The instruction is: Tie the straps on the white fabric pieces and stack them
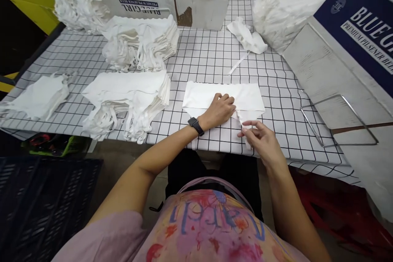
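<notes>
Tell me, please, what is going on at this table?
A person is handling a flat white fabric piece on a white tablecloth with black grid lines. The left hand, with a black watch on its wrist, rests on the piece, while the right hand pinches a narrow white strap at its near edge. Stacks of similar white pieces lie to the left.

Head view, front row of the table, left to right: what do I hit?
Small stack of white fabric pieces → taller stack of white strapped pieces → single white fabric piece with the left hand on it → bent metal wire frame.
</notes>
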`<act>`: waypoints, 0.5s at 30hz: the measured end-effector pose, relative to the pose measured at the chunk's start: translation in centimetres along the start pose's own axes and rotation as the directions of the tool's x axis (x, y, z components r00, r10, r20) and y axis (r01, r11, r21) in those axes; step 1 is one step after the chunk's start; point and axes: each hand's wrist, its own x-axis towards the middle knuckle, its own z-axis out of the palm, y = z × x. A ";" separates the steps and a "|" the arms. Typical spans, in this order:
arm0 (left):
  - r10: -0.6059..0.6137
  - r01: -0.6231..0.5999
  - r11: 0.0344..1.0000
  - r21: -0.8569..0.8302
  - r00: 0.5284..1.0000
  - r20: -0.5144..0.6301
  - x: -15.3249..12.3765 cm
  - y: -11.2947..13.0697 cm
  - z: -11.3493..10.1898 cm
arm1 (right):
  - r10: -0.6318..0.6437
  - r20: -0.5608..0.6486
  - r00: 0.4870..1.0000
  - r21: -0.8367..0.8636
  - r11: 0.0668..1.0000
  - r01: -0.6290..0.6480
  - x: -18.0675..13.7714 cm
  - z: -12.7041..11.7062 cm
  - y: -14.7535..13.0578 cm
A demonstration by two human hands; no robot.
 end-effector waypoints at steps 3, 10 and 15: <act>-0.028 0.029 0.998 -0.063 0.999 0.026 -0.7 0.2 -0.3 | -0.106 -0.043 0.993 -0.294 0.951 0.089 -2.5 -1.6 1.1; -0.126 0.027 0.955 -0.295 0.938 -0.322 -7.8 3.1 -1.2 | -0.413 -0.159 0.897 -0.507 0.814 0.285 -6.6 -1.9 4.3; -0.500 0.266 0.822 -0.503 0.759 -0.416 -17.2 7.3 -0.7 | -0.368 -0.139 0.920 -0.427 0.860 0.280 -8.4 0.6 5.5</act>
